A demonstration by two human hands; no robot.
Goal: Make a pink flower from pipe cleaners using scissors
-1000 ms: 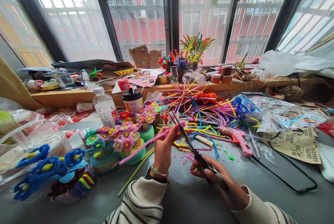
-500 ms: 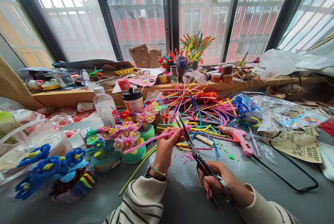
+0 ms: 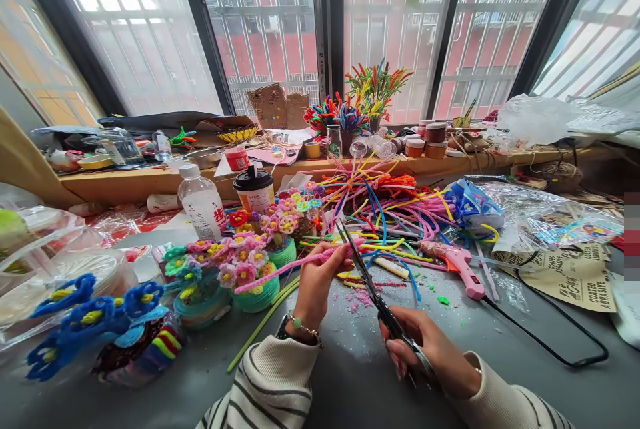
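Between the thumb and fingers of my left hand [image 3: 317,285] is a pink pipe cleaner [image 3: 280,270], its long end pointing left past the flower pots. My right hand [image 3: 425,349] is closed round the handles of black scissors [image 3: 373,289]. Their blades point up and away, at the pink pipe cleaner's tip just right of my left fingers; the blades look nearly closed. Pink fuzz clippings [image 3: 356,298] lie on the grey table [image 3: 350,389] under the blades.
Pipe-cleaner flowers in pots [image 3: 245,259] and blue flowers [image 3: 93,315] stand at left, near a plastic bottle [image 3: 201,205] and a lidded cup [image 3: 254,190]. Loose pipe cleaners [image 3: 400,209] are heaped behind my hands. At right lie a pink glue gun [image 3: 467,272] and its black cord [image 3: 540,349].
The scissor blades have come closer together as my right hand closed on the handles. My left hand and the pink pipe cleaner have barely moved.
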